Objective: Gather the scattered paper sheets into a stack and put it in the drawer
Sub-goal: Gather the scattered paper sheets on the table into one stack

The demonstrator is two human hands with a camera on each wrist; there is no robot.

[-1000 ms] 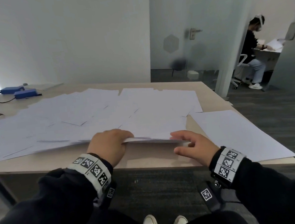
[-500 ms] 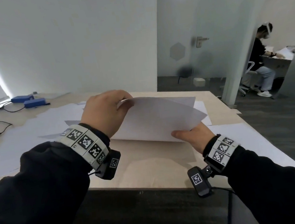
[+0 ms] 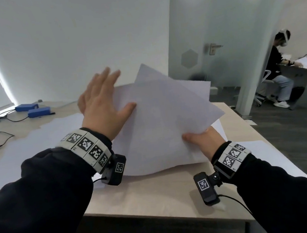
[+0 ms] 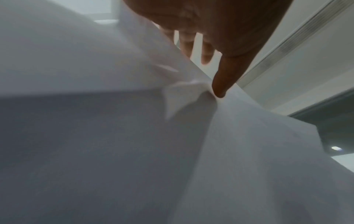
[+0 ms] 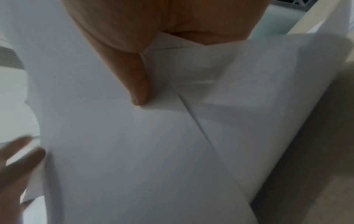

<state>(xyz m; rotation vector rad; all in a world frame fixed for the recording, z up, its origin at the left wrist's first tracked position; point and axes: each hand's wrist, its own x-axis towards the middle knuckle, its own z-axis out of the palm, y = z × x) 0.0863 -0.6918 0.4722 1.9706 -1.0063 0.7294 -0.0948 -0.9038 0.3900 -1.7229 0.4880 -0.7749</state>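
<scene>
A loose bundle of white paper sheets (image 3: 165, 126) is raised above the near right part of the pale wooden surface (image 3: 159, 199), tilted up toward the far side; my right hand (image 3: 203, 141) pinches its near right corner, thumb on top; my left hand (image 3: 101, 111) lies flat against its left edge, thumb on the front face, fingers (image 3: 105, 77) spread behind it; more white paper sheets on the surface (image 3: 27, 151) lie spread to the left and beneath the bundle; another single white sheet (image 3: 270, 158) lies at the surface's right edge; two blue boxes with black cables (image 3: 32, 110) sit at the far left; a seated person (image 3: 278, 70) is far right, beyond a frosted glass door (image 3: 206, 32).
</scene>
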